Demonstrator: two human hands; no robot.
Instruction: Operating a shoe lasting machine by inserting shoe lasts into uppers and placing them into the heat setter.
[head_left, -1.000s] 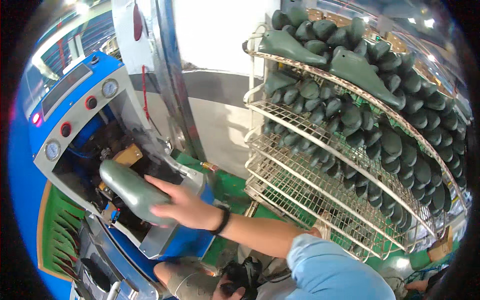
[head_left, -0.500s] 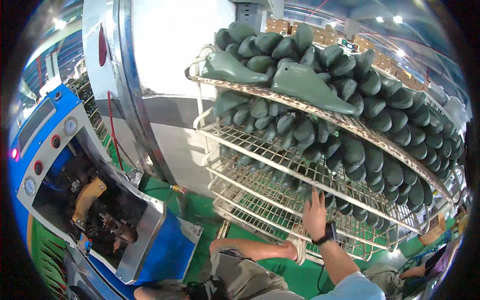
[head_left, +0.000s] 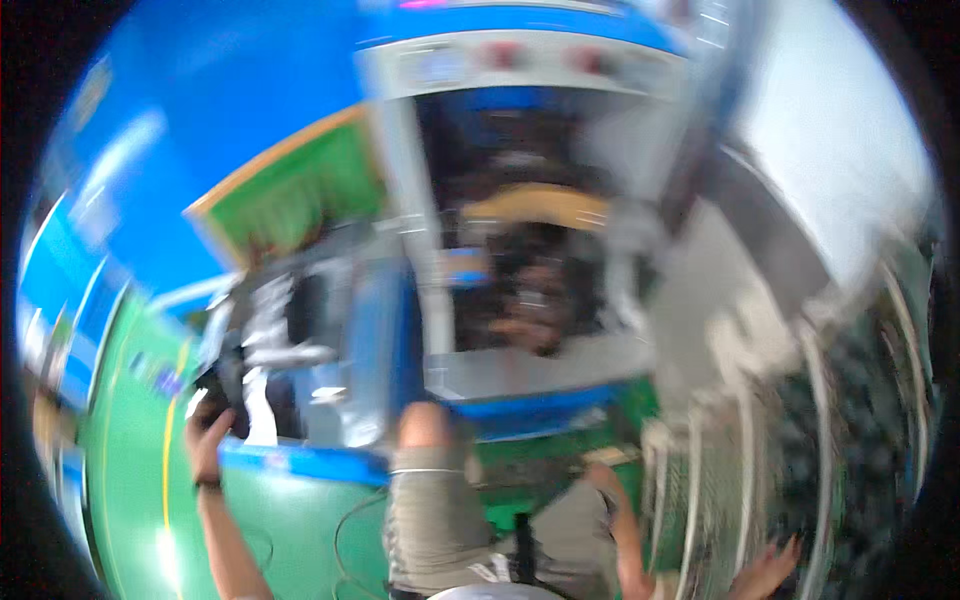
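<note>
Whole view motion-blurred; right hand (head_left: 765, 572) cut by bottom edge, rack (head_left: 800, 450) smeared.

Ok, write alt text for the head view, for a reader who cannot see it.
A motion-blurred look down at a blue machine with an open bay. The person's left hand is raised to dark parts at the machine's left end, and the right hand is spread low beside a wire rack. A bent knee is in the middle.
</note>
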